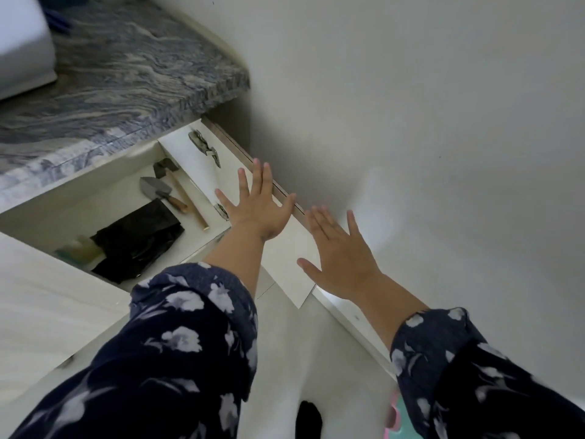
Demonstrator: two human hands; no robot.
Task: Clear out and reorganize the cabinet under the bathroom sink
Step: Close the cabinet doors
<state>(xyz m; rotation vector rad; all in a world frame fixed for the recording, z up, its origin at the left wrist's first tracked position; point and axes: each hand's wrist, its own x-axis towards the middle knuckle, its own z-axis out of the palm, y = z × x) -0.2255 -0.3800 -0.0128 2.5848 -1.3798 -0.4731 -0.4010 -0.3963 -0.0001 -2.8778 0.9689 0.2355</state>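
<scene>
Cabinet door (285, 258) beneath spread fingers (262, 175)

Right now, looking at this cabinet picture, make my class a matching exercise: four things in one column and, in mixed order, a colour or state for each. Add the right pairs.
Column one:
1. trowel
2. plastic bag
3. cabinet door
4. countertop

Column two:
A. swung open, hinges showing
B. grey-blue and veined like marble
C. black and crumpled
D. grey metal blade, wooden handle

Right pairs: 1-D, 2-C, 3-A, 4-B.
</scene>
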